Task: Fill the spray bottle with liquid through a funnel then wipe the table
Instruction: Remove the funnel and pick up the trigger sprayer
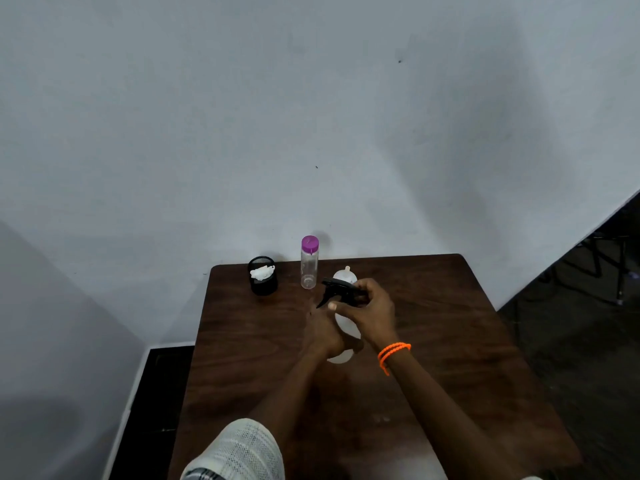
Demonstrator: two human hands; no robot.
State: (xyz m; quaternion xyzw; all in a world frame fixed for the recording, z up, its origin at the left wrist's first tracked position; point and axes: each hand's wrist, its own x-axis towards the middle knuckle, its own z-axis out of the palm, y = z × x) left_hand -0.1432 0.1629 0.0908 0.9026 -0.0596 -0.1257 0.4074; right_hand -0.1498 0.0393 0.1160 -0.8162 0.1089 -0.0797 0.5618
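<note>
1. Nearest the camera, a pale sleeve (239, 448) covers the person's left arm at the table's (467, 375) near edge.
2. The left hand (323, 336) curls round the body of the spray bottle (344, 322), mid-table; exact finger placement is hidden.
3. The right hand (369, 306) grips the black trigger head (341, 289).
4. Judged step: unscrewing. Holding the body steady and upright while only the head is twisted would serve best.
5. Along the far edge stand a black mesh cup (264, 277), a purple-capped bottle (309, 263) and a white funnel (346, 273).
</note>
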